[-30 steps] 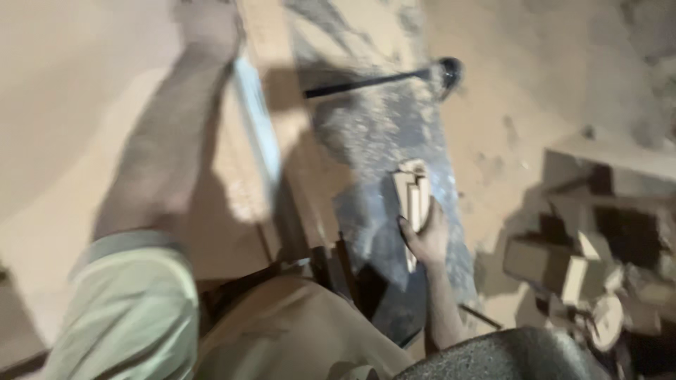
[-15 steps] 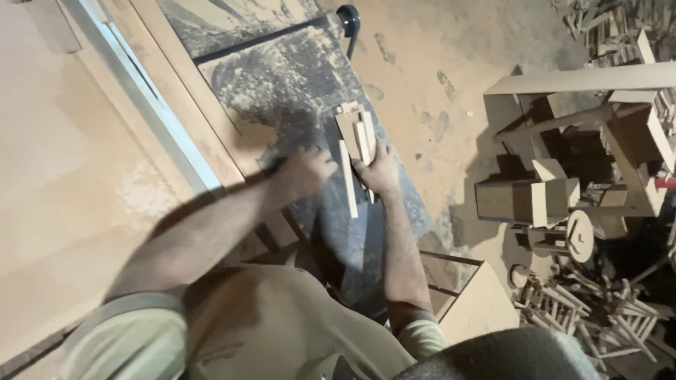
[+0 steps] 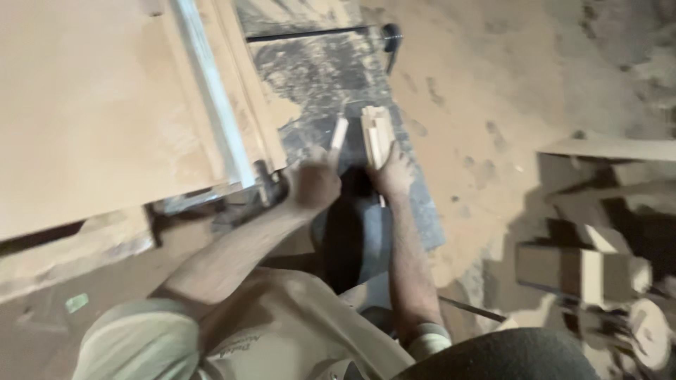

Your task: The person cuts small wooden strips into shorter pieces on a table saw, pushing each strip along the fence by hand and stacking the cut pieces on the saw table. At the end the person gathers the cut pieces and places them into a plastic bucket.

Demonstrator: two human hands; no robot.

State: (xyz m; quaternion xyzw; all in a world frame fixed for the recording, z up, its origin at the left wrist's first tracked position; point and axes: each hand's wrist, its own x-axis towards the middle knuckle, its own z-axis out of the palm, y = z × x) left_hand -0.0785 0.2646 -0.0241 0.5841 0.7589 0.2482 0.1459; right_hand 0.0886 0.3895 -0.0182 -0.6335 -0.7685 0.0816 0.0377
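My right hand point(image 3: 391, 173) grips a bundle of short pale wooden strips point(image 3: 376, 133), held upright over a dark, sawdust-covered machine table point(image 3: 320, 70). My left hand point(image 3: 314, 184) is just to the left of it, closed on a single thin wooden strip point(image 3: 339, 134) that points away from me. The two hands are close together, almost touching. The picture is blurred by motion.
A large tan board point(image 3: 91, 105) with a pale metal rail point(image 3: 208, 91) lies at the left. A dark rod with a knob point(image 3: 389, 33) crosses the far end of the table. Wooden offcuts and blocks point(image 3: 591, 267) are piled on the sawdust floor at the right.
My left arm came back from a far reach along the board to the bundle, and now holds one strip apart from it. The camera view swung a good deal.
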